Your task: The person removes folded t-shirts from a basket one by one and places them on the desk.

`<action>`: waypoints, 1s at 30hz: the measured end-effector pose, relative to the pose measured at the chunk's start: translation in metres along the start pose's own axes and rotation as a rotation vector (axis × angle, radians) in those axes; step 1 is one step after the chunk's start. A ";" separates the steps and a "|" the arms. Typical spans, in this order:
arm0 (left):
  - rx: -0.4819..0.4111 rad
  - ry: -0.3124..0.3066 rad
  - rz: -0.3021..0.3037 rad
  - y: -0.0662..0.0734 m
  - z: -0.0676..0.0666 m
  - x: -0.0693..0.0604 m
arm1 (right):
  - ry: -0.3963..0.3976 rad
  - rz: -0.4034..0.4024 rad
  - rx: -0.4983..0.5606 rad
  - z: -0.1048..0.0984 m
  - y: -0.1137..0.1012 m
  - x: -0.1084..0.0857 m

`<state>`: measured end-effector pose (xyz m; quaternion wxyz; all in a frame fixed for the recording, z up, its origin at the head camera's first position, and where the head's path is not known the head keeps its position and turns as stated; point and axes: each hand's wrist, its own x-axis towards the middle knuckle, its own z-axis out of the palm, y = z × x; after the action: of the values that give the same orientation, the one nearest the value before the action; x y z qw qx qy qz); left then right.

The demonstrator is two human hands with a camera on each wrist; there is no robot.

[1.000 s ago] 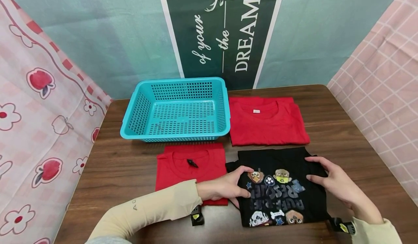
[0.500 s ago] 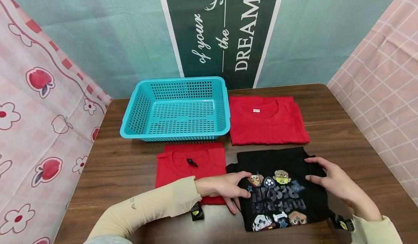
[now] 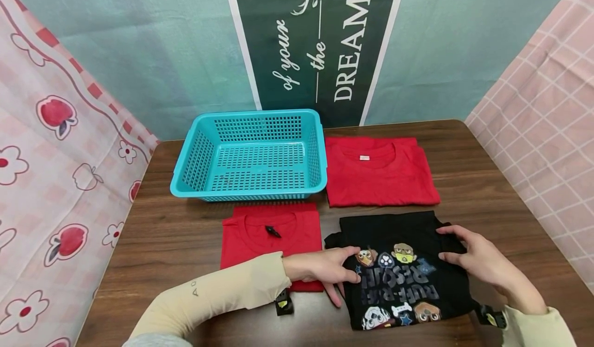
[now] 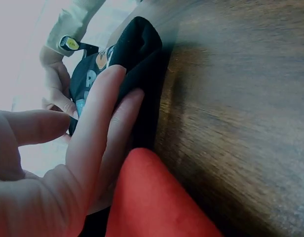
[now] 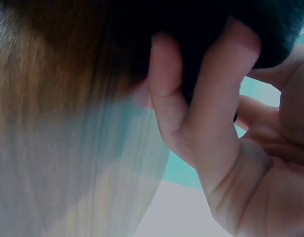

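A folded black T-shirt (image 3: 399, 280) with a cartoon dog print lies at the front right of the table in the head view. My left hand (image 3: 325, 267) grips its left side, thumb and index finger on top. In the left wrist view, other fingers (image 4: 123, 116) of that hand lie against the folded edge. The right side is held by my right hand (image 3: 478, 262), thumb and index finger over the cloth. Fingers (image 5: 218, 94) of the right hand curl against the dark fabric in the right wrist view. Under my left wrist lies a folded red T-shirt (image 3: 274, 238).
A turquoise plastic basket (image 3: 261, 167) with nothing in it stands at the back of the table (image 3: 185, 238). To its right lies another folded red T-shirt (image 3: 382, 179), just behind the black one. Cloth hangings border the back and both sides.
The black T-shirt has shifted slightly toward the front and a little to the right, its front edge now tilted. Both hands keep hold and move slightly with it.
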<state>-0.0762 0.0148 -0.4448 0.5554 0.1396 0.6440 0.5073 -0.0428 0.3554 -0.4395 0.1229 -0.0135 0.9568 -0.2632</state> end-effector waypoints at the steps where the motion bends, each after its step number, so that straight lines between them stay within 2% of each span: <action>1: 0.000 0.002 0.001 0.000 0.000 0.000 | -0.003 0.002 -0.003 0.000 0.001 0.000; 12: 0.013 -0.007 -0.008 0.002 0.001 0.004 | -0.061 0.024 -0.002 -0.002 0.009 -0.002; 17: 0.016 -0.009 -0.013 0.002 0.001 0.004 | -0.082 0.000 -0.010 -0.002 0.008 0.000; 21: 0.032 -0.020 -0.017 0.002 -0.001 0.002 | -0.130 -0.004 0.009 -0.005 0.006 0.001; 26: 0.086 -0.052 -0.006 0.000 -0.003 -0.004 | -0.204 0.006 0.048 -0.011 0.006 -0.001; 30: 0.148 -0.067 0.034 -0.001 -0.010 -0.016 | -0.230 0.021 0.040 -0.021 0.006 -0.001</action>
<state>-0.0783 -0.0027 -0.4376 0.5562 0.2081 0.6582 0.4627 -0.0465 0.3715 -0.4247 0.2350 -0.0312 0.9310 -0.2775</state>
